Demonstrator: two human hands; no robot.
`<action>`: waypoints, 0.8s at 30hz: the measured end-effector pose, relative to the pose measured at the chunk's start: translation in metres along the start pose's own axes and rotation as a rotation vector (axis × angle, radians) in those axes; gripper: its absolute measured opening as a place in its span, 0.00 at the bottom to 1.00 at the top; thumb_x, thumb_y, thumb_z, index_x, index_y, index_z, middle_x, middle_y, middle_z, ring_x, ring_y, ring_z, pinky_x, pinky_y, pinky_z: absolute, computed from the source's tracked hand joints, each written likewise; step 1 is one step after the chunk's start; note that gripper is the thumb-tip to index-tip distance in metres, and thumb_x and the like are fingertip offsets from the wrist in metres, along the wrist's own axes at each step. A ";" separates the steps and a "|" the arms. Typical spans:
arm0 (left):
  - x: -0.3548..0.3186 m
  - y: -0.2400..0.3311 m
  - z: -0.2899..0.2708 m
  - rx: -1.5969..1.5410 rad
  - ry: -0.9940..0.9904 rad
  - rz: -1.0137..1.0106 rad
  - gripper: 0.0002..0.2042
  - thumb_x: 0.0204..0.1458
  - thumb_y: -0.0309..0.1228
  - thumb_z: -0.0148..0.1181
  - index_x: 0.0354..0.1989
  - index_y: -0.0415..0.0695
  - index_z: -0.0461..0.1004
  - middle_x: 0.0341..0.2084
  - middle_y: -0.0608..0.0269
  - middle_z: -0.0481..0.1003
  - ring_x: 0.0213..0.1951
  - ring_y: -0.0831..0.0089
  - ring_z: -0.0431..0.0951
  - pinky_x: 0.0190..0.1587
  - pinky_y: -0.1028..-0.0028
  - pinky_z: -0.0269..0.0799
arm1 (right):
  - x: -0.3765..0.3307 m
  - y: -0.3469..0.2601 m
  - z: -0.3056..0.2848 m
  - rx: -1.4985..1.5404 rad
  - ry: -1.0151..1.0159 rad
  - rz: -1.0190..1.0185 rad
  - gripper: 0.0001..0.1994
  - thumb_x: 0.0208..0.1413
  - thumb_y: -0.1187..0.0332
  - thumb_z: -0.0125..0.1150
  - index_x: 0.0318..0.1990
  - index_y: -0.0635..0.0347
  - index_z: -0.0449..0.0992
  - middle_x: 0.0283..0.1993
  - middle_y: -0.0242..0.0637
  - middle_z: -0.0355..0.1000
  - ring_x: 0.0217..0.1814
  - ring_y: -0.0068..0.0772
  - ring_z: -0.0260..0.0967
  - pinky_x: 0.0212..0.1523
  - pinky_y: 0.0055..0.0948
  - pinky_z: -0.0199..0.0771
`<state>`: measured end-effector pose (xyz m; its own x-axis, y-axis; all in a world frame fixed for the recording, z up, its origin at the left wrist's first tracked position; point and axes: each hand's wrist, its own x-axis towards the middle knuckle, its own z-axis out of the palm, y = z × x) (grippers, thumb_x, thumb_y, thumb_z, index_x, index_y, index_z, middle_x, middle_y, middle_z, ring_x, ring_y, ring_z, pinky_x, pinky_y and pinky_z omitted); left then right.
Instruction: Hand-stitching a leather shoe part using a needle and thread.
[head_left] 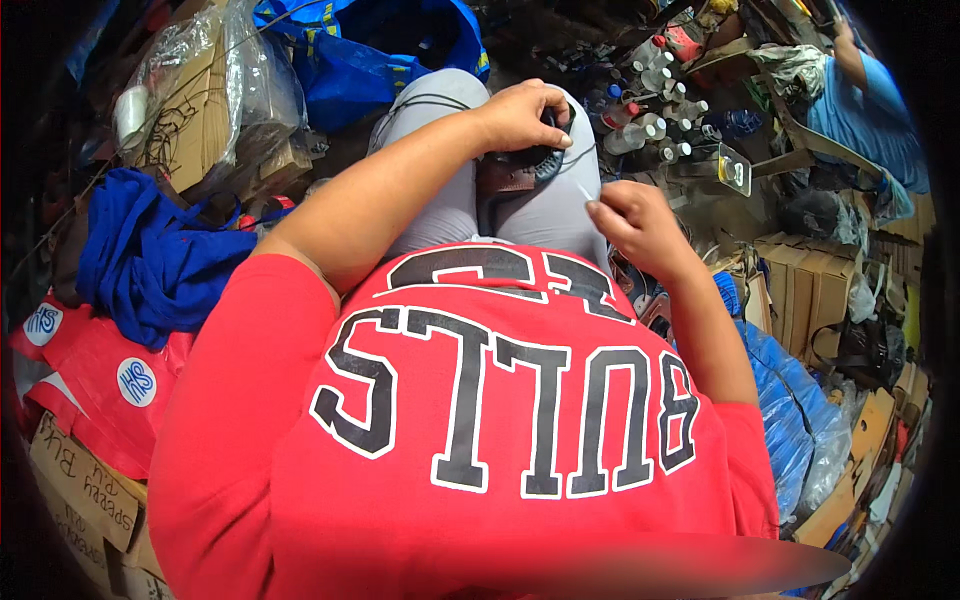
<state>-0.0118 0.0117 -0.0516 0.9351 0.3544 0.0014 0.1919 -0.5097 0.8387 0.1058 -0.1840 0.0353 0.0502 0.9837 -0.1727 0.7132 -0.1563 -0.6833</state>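
Observation:
My left hand [522, 115] grips a dark round shoe part [548, 158] held on my lap, next to a brown leather piece [507, 178]. My right hand [632, 216] hovers just to the right, fingers pinched together as if on a thin thread or needle; what it pinches is too small to see. I sit in grey trousers [445, 200] and a red shirt with large black letters [480, 420].
A blue bag [360, 55] and clear plastic over cardboard [215, 95] lie at upper left, a blue cloth [150, 255] at left. Several small white bottles [655, 110] stand ahead. Cardboard boxes [810, 285] are at right; another person in blue [870, 110] sits at upper right.

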 end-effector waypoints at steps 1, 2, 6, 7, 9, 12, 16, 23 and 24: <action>0.001 0.003 -0.003 0.012 0.017 0.003 0.17 0.40 0.42 0.70 0.33 0.47 0.73 0.35 0.57 0.67 0.40 0.62 0.69 0.43 0.70 0.64 | -0.011 -0.004 -0.006 0.138 0.040 0.039 0.13 0.53 0.68 0.59 0.22 0.67 0.67 0.19 0.38 0.62 0.21 0.27 0.60 0.24 0.31 0.60; -0.001 0.006 -0.005 -0.003 0.014 -0.023 0.16 0.40 0.41 0.70 0.33 0.45 0.73 0.32 0.62 0.69 0.38 0.69 0.69 0.41 0.72 0.65 | -0.016 -0.003 -0.009 0.284 0.016 0.236 0.08 0.53 0.71 0.61 0.27 0.66 0.72 0.22 0.31 0.63 0.25 0.21 0.62 0.26 0.26 0.61; 0.005 0.015 -0.018 -0.246 -0.245 -0.009 0.14 0.43 0.38 0.70 0.33 0.43 0.75 0.25 0.72 0.73 0.33 0.82 0.69 0.39 0.77 0.65 | -0.012 0.000 -0.005 0.100 0.206 0.055 0.09 0.52 0.73 0.61 0.41 0.58 0.79 0.27 0.33 0.68 0.27 0.24 0.66 0.29 0.24 0.65; 0.007 0.023 -0.024 -0.315 -0.315 -0.072 0.14 0.42 0.37 0.70 0.32 0.43 0.76 0.25 0.71 0.73 0.33 0.81 0.70 0.39 0.77 0.66 | -0.010 0.001 -0.003 0.099 0.206 0.058 0.09 0.52 0.73 0.61 0.41 0.58 0.79 0.27 0.33 0.68 0.27 0.24 0.66 0.29 0.24 0.65; 0.008 0.030 -0.029 -0.263 -0.365 -0.034 0.13 0.42 0.35 0.70 0.34 0.42 0.78 0.27 0.69 0.75 0.32 0.78 0.73 0.39 0.76 0.68 | -0.003 0.005 0.002 0.015 0.199 0.065 0.11 0.52 0.73 0.60 0.43 0.55 0.80 0.27 0.34 0.68 0.28 0.26 0.67 0.31 0.24 0.66; 0.007 0.029 -0.032 -0.216 -0.368 -0.067 0.14 0.43 0.33 0.68 0.38 0.43 0.79 0.30 0.66 0.77 0.34 0.76 0.75 0.41 0.76 0.70 | 0.004 0.005 0.005 -0.026 0.189 0.050 0.11 0.51 0.73 0.60 0.42 0.56 0.80 0.27 0.37 0.68 0.28 0.31 0.68 0.32 0.26 0.67; 0.006 0.022 -0.034 -0.228 -0.403 -0.060 0.15 0.44 0.32 0.67 0.42 0.44 0.79 0.33 0.64 0.78 0.36 0.75 0.76 0.44 0.76 0.70 | 0.009 0.007 0.006 -0.049 0.173 0.062 0.10 0.50 0.72 0.60 0.41 0.56 0.80 0.28 0.39 0.69 0.28 0.35 0.68 0.32 0.29 0.68; 0.006 0.020 -0.034 -0.286 -0.429 -0.077 0.16 0.45 0.30 0.66 0.44 0.42 0.79 0.35 0.62 0.79 0.37 0.74 0.77 0.45 0.75 0.70 | 0.013 -0.001 0.002 -0.121 0.152 0.094 0.09 0.49 0.70 0.59 0.38 0.56 0.81 0.28 0.41 0.70 0.30 0.40 0.71 0.34 0.32 0.69; 0.006 0.018 -0.034 -0.309 -0.434 -0.056 0.16 0.45 0.30 0.67 0.44 0.41 0.79 0.35 0.62 0.79 0.37 0.74 0.77 0.46 0.76 0.70 | 0.013 -0.003 0.002 -0.122 0.151 0.095 0.09 0.49 0.70 0.59 0.38 0.56 0.81 0.28 0.41 0.70 0.30 0.40 0.71 0.34 0.32 0.69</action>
<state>-0.0134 0.0316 -0.0182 0.9758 -0.0162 -0.2183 0.2094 -0.2217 0.9524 0.1030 -0.1706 0.0340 0.2184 0.9687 -0.1178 0.7794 -0.2457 -0.5764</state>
